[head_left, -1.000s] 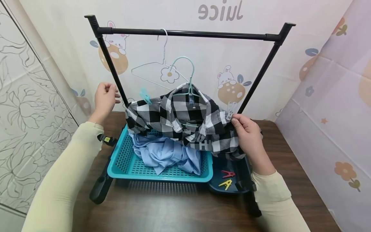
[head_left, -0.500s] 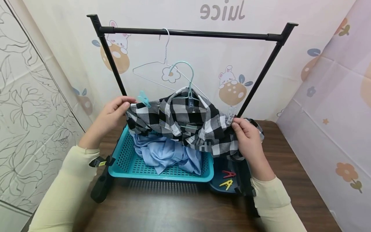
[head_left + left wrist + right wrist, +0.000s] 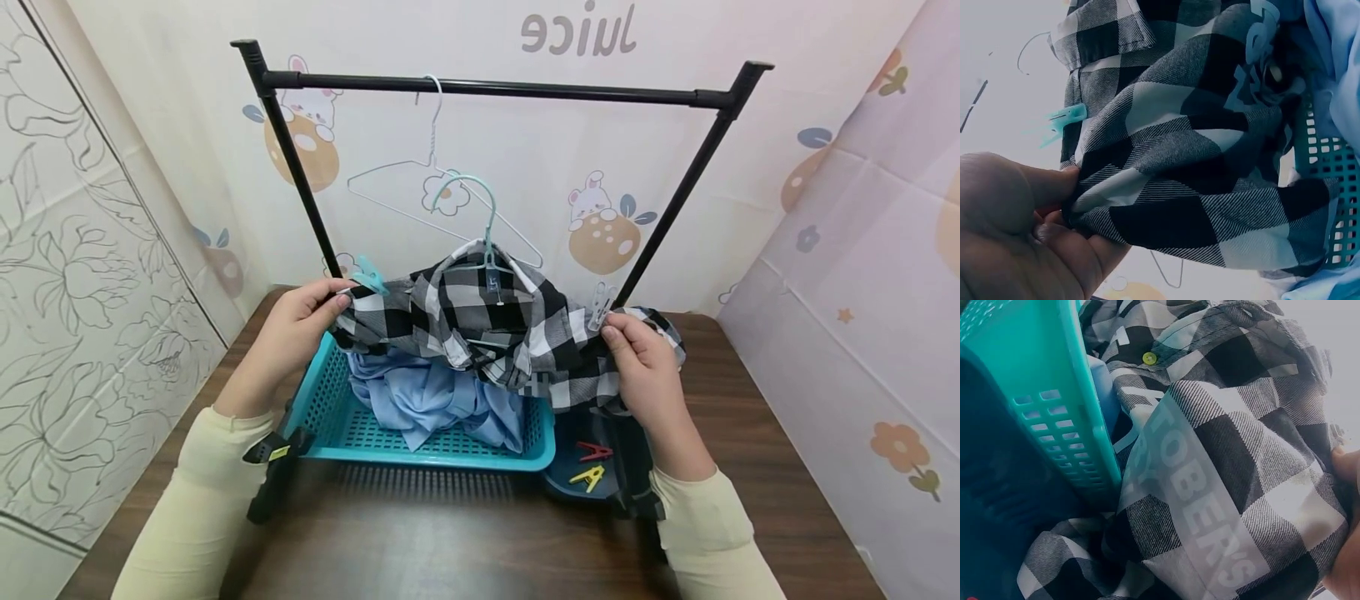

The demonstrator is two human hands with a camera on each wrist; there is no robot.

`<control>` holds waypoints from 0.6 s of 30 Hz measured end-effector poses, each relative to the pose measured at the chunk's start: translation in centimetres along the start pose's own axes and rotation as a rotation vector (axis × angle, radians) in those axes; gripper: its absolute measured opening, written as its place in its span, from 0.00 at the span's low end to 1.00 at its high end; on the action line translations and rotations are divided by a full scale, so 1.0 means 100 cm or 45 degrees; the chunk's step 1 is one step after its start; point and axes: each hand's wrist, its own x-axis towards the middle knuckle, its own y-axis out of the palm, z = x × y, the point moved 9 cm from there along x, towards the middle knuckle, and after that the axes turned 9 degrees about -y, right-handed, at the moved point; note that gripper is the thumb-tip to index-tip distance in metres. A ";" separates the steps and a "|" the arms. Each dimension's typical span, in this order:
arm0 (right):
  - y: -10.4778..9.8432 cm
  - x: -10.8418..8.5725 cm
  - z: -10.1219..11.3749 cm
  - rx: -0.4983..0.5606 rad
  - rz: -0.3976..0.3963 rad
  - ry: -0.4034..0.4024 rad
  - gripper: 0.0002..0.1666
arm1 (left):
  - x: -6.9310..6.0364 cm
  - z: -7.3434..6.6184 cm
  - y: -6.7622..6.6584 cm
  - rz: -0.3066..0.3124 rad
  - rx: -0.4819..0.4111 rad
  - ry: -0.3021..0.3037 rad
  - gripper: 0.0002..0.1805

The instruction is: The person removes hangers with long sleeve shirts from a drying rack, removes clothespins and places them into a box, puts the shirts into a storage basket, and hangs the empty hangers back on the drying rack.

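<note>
A black-and-white checked shirt (image 3: 483,312) sits on a mint-green hanger (image 3: 491,208), whose hook is free of the rail. My left hand (image 3: 296,329) pinches the shirt at its left shoulder, beside a teal clothespin (image 3: 370,275) clipped there; the left wrist view shows thumb and fingers on the cloth. At the other shoulder my right hand (image 3: 641,358) pinches the fabric just below a clear clothespin (image 3: 601,307). Behind and below the shirt, a blue garment (image 3: 435,404) lies crumpled in a turquoise basket (image 3: 420,461).
A black clothes rack (image 3: 495,88) spans the back, with a white wire hanger (image 3: 390,164) hooked on its rail. Right of the basket, a dark blue tray (image 3: 566,479) holds a red clothespin (image 3: 594,452) and a yellow clothespin (image 3: 589,477). A patterned curtain hangs behind.
My left hand has come from the rack's left post to the shirt's shoulder and taken hold of it. The shirt and its hanger have dropped a little; my right hand keeps its grip.
</note>
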 end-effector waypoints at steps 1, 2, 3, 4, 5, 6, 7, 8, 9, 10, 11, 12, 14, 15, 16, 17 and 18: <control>-0.001 -0.001 0.000 0.005 -0.001 0.000 0.13 | -0.001 0.000 0.000 -0.008 -0.013 -0.002 0.17; -0.001 -0.002 0.001 0.011 -0.001 0.001 0.13 | -0.001 0.000 0.000 -0.016 -0.027 -0.005 0.17; -0.001 -0.003 0.001 0.019 0.000 0.001 0.13 | -0.001 0.001 0.000 -0.021 -0.048 -0.013 0.17; -0.001 -0.003 0.001 0.030 0.003 0.003 0.13 | -0.002 0.001 0.001 -0.024 -0.068 -0.019 0.17; -0.002 -0.004 0.001 0.038 0.008 0.004 0.12 | -0.002 0.002 0.001 -0.027 -0.086 -0.027 0.17; -0.002 -0.005 0.002 0.047 0.017 0.003 0.12 | -0.003 0.002 0.001 -0.029 -0.101 -0.034 0.17; -0.001 -0.005 0.002 0.057 0.031 0.002 0.12 | -0.003 0.003 0.001 -0.030 -0.122 -0.046 0.17; -0.001 -0.006 0.002 0.066 0.048 0.002 0.12 | -0.004 0.004 0.002 -0.029 -0.152 -0.061 0.17; -0.001 -0.006 0.002 0.070 0.067 0.002 0.12 | -0.004 0.005 0.002 -0.028 -0.180 -0.074 0.17; -0.001 -0.006 0.003 0.073 0.087 0.003 0.11 | -0.005 0.006 0.002 -0.027 -0.205 -0.083 0.17; 0.000 -0.006 0.003 0.071 0.108 0.004 0.12 | -0.006 0.007 0.003 -0.021 -0.247 -0.100 0.17; 0.000 -0.006 0.003 0.070 0.130 0.007 0.12 | -0.007 0.008 0.003 -0.017 -0.288 -0.117 0.17; -0.001 -0.006 0.004 0.058 0.167 0.018 0.13 | -0.009 0.010 0.004 -0.008 -0.367 -0.149 0.17; -0.001 -0.006 0.004 0.054 0.184 0.027 0.13 | -0.009 0.010 0.005 -0.003 -0.392 -0.158 0.17; -0.002 -0.007 0.004 0.046 0.202 0.035 0.13 | -0.010 0.011 0.005 -0.001 -0.412 -0.169 0.18; -0.002 -0.007 0.005 0.032 0.218 0.042 0.14 | -0.010 0.011 0.005 0.000 -0.428 -0.176 0.18; -0.003 -0.007 0.006 0.024 0.226 0.050 0.14 | -0.010 0.011 0.005 -0.001 -0.432 -0.177 0.18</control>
